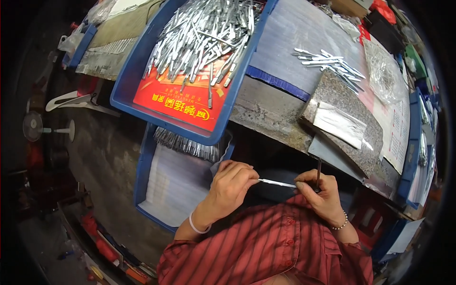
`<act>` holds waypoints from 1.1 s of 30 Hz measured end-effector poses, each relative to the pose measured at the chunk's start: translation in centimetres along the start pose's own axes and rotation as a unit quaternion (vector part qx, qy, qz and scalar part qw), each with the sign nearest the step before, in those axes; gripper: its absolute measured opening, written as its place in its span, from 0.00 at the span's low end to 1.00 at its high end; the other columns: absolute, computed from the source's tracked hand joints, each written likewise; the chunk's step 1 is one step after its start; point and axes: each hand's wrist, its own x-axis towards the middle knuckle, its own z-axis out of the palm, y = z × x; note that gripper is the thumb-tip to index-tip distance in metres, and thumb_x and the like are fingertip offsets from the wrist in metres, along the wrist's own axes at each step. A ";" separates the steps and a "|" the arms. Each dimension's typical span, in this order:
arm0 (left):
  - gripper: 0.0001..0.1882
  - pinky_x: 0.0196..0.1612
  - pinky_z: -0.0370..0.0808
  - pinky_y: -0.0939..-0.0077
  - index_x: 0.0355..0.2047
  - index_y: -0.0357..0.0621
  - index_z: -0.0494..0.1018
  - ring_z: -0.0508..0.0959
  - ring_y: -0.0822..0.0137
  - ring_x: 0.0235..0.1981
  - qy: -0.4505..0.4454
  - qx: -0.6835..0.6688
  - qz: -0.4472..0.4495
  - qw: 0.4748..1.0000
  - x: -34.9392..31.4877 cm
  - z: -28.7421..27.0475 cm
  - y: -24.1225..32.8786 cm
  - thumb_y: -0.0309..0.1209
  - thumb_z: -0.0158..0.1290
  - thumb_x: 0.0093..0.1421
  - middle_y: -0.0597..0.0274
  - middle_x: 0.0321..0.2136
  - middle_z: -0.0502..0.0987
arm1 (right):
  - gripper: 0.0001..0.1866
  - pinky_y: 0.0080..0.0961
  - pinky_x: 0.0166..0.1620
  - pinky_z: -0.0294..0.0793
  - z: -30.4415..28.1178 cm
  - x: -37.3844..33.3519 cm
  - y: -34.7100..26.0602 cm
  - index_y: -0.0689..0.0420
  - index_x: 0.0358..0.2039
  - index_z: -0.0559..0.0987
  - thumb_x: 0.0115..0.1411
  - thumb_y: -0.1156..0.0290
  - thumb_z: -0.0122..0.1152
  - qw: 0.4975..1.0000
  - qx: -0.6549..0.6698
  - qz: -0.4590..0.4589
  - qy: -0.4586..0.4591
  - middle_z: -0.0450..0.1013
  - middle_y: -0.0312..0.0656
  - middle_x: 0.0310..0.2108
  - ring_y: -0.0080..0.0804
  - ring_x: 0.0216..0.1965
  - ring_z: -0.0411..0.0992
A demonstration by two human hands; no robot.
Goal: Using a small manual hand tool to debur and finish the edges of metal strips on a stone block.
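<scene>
Both my hands are in front of my body, with a slim silver metal piece (278,183) stretched level between them. My left hand (232,186) pinches its left end between thumb and fingers. The right end lies at the thumb and fingertips of my right hand (320,195), which are closed on it. A thin dark rod (318,172) stands up by the right hand's curled fingers; whether the hand holds it I cannot tell. Many similar metal pieces (202,40) lie heaped in a blue bin (166,127) ahead on the left, over a red printed sheet.
A lower blue tray (142,190) at left holds a row of dark metal pieces (187,145). On the bench, several silver pieces (327,61) lie beside a speckled stone slab (342,102) bearing a folded white cloth (339,124). Blue bins (418,156) stand far right; a white fan (33,127) far left.
</scene>
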 end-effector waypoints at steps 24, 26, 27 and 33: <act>0.04 0.43 0.67 0.59 0.32 0.42 0.75 0.75 0.52 0.38 0.205 0.361 -0.222 0.882 -7.7 -5.7 -16.8 0.25 0.56 0.55 0.55 0.31 0.76 | 0.06 0.29 0.26 0.71 0.5 -0.5 -1.0 0.63 0.35 0.78 0.58 0.75 0.62 0.987 -0.140 -0.073 -0.027 0.74 0.49 0.25 0.43 0.23 0.75; 0.05 0.43 0.67 0.59 0.33 0.42 0.76 0.75 0.52 0.38 0.208 0.360 -0.211 0.885 -7.6 -5.6 -14.9 0.24 0.56 0.55 0.55 0.32 0.76 | 0.06 0.30 0.26 0.71 0.4 -0.5 -0.7 0.63 0.34 0.78 0.58 0.75 0.62 0.988 -0.123 -0.087 -0.027 0.74 0.48 0.25 0.44 0.23 0.74; 0.05 0.42 0.67 0.59 0.34 0.42 0.76 0.75 0.52 0.38 0.212 0.358 -0.203 0.886 -7.4 -5.7 -13.5 0.24 0.56 0.55 0.56 0.32 0.76 | 0.06 0.30 0.26 0.71 0.2 -0.5 -0.6 0.63 0.34 0.78 0.58 0.75 0.62 0.989 -0.120 -0.086 -0.020 0.74 0.48 0.25 0.44 0.23 0.74; 0.05 0.40 0.72 0.61 0.34 0.38 0.75 0.76 0.49 0.36 0.127 0.161 -0.164 0.965 -3.2 -4.2 -2.9 0.20 0.54 0.57 0.51 0.32 0.76 | 0.06 0.33 0.28 0.74 -0.8 -0.2 0.2 0.60 0.34 0.79 0.57 0.72 0.62 0.986 -0.096 -0.131 -0.042 0.75 0.46 0.26 0.44 0.26 0.76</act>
